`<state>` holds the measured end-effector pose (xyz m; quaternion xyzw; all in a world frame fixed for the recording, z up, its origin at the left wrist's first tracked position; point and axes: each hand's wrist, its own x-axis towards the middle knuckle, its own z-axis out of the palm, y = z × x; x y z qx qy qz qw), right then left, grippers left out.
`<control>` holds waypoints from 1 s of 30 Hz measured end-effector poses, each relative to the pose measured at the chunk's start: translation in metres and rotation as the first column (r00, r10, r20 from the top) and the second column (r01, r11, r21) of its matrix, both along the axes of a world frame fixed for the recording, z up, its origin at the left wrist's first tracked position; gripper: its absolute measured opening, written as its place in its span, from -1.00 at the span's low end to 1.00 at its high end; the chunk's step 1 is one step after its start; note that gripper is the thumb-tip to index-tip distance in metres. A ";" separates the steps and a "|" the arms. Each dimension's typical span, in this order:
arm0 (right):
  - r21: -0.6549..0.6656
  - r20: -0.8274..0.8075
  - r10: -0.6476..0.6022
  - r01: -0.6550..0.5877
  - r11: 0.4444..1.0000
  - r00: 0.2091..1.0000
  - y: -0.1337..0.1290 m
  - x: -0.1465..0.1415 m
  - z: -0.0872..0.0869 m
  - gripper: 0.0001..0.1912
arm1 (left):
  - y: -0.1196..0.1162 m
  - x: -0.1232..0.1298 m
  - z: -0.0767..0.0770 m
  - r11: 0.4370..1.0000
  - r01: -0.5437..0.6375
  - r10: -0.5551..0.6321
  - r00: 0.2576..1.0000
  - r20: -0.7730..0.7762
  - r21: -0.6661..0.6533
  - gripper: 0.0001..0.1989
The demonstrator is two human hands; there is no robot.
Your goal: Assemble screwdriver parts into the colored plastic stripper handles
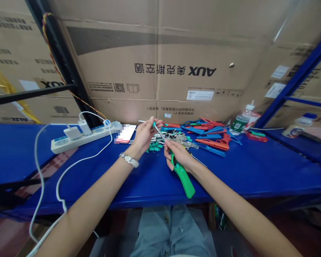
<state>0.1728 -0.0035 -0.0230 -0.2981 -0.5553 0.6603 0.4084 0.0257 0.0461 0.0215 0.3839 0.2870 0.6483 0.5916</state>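
Observation:
My right hand [178, 155] is closed around a green lighter-like tool [184, 178], its rounded handle pointing down toward the table's front edge. A thin metal rod [159, 132] runs from the tool up and left to my left hand [146, 135], whose fingers pinch it near a small green piece. Just behind both hands lies a pile of metal rods [176, 136], with small green parts [155, 146] at its near left. Red and blue plastic pieces [214, 143] are heaped to the right of it.
On the blue table [246, 167], a white power strip [80, 139] with plugs and loose cables lies left. A white card [127, 133] is beside the pile. A clear bottle [239, 123] and a blue-capped bottle [299, 125] stand right. Large cardboard boxes [155, 46] rise behind.

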 end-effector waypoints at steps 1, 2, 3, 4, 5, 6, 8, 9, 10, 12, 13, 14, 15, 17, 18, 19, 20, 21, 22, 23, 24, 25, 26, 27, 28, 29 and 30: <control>0.012 -0.003 -0.016 0.016 1.000 1.000 0.000 -0.001 0.000 -0.50 | 0.002 0.004 0.002 1.000 -0.018 0.018 1.000 0.022 0.008 -0.78; 0.021 0.002 -0.033 0.033 0.999 0.999 0.000 -0.002 0.000 -0.49 | 0.004 0.009 0.003 0.999 -0.044 0.044 0.998 0.050 0.007 -0.77; 0.027 0.014 -0.049 0.049 0.998 0.999 0.000 -0.003 0.000 -0.49 | 0.006 0.014 0.004 0.998 -0.069 0.069 0.994 0.082 -0.003 -0.75; 0.032 0.030 -0.061 0.060 0.998 0.998 0.000 -0.003 0.001 -0.49 | 0.008 0.020 0.004 0.996 -0.090 0.091 0.989 0.116 -0.014 -0.74; 0.037 0.046 -0.071 0.069 0.997 0.996 0.000 -0.003 0.001 -0.49 | 0.011 0.025 0.004 0.993 -0.112 0.116 0.982 0.152 -0.032 -0.73; 0.044 0.058 -0.081 0.078 0.996 0.995 0.000 -0.003 0.001 -0.49 | 0.013 0.030 0.005 0.990 -0.132 0.139 0.973 0.186 -0.051 -0.73; 0.066 0.074 -0.100 0.096 0.993 0.992 0.000 -0.003 0.001 -0.50 | 0.018 0.037 0.006 0.983 -0.161 0.177 0.955 0.237 -0.087 -0.74; 0.078 0.080 -0.109 0.103 0.992 0.991 0.001 -0.003 0.000 -0.51 | 0.020 0.040 0.006 0.980 -0.170 0.190 0.949 0.251 -0.098 -0.75; 0.089 0.086 -0.115 0.108 0.990 0.990 0.002 -0.002 0.000 -0.51 | 0.021 0.043 0.005 0.979 -0.176 0.198 0.946 0.257 -0.104 -0.75; 0.101 0.101 -0.122 0.112 0.989 0.987 0.006 -0.002 0.000 -0.52 | 0.024 0.048 0.003 0.977 -0.186 0.206 0.945 0.252 -0.101 -0.76; 0.103 0.112 -0.122 0.111 0.988 0.986 0.007 -0.001 0.000 -0.52 | 0.026 0.049 0.001 0.976 -0.195 0.213 0.946 0.244 -0.096 -0.76; 0.105 0.126 -0.119 0.106 0.989 0.985 0.008 0.000 0.000 -0.52 | 0.028 0.050 0.000 0.975 -0.202 0.218 0.948 0.233 -0.090 -0.77; 0.106 0.142 -0.112 0.097 0.990 0.983 0.009 0.001 0.000 -0.52 | 0.031 0.050 -0.001 0.975 -0.207 0.221 0.949 0.224 -0.081 -0.77; 0.096 0.179 -0.063 0.047 0.994 0.982 0.007 0.005 0.000 -0.50 | 0.039 0.042 0.003 0.969 -0.242 0.248 0.945 0.215 -0.055 -0.75; 0.080 0.200 -0.014 -0.002 0.997 0.980 0.005 0.007 0.001 -0.49 | 0.044 0.034 0.007 0.964 -0.264 0.266 0.940 0.215 -0.039 -0.74; 0.062 0.216 0.038 -0.053 0.997 0.976 0.003 0.010 0.001 -0.48 | 0.050 0.023 0.011 0.945 -0.325 0.323 0.920 0.221 -0.028 -0.71; 0.044 0.225 0.085 -0.098 0.994 0.971 0.001 0.014 0.001 -0.48 | 0.054 0.010 0.016 0.919 -0.392 0.393 0.896 0.208 -0.048 -0.69; 0.032 0.228 0.111 -0.122 0.992 0.967 0.000 0.017 0.002 -0.48 | 0.056 -0.004 0.019 0.907 -0.419 0.420 0.885 0.203 -0.047 -0.69; 0.036 0.223 0.101 -0.112 0.993 0.970 0.000 0.020 0.003 -0.49 | 0.056 -0.018 0.019 0.901 -0.432 0.429 0.884 0.186 -0.027 -0.69; 0.045 0.207 0.039 -0.049 0.998 0.977 0.001 0.022 0.006 -0.50 | 0.054 -0.030 0.017 0.909 -0.412 0.408 0.911 0.065 0.068 -0.68; 0.054 0.215 -0.006 -0.006 0.999 0.977 0.005 0.024 0.009 -0.50 | 0.049 -0.040 0.012 0.922 -0.341 0.363 0.925 -0.110 0.184 -0.68; 0.072 0.227 -0.060 0.044 0.996 0.972 0.010 0.024 0.012 -0.50 | 0.041 -0.047 0.004 0.933 -0.288 0.328 0.926 -0.186 0.214 -0.71; 0.097 0.265 -0.089 0.065 0.993 0.960 0.016 0.023 0.017 -0.52 | 0.033 -0.050 -0.006 0.943 -0.247 0.300 0.922 -0.243 0.225 -0.75; 0.103 0.329 -0.073 0.041 0.994 0.941 0.022 0.021 0.021 -0.55 | 0.025 -0.051 -0.016 0.949 -0.191 0.270 0.901 -0.338 0.250 -0.81; 0.112 0.382 -0.069 0.029 0.993 0.922 0.028 0.018 0.024 -0.56 | 0.018 -0.049 -0.026 0.933 -0.082 0.278 0.782 -0.558 0.350 -0.86; 0.139 0.423 -0.077 0.019 0.990 0.903 0.034 0.014 0.027 -0.58 | 0.014 -0.046 -0.035 0.903 0.013 0.328 0.626 -0.707 0.429 -0.86; 0.171 0.455 -0.092 0.014 0.985 0.886 0.039 0.011 0.029 -0.60 | 0.011 -0.042 -0.042 0.883 0.112 0.357 0.471 -0.807 0.456 -0.81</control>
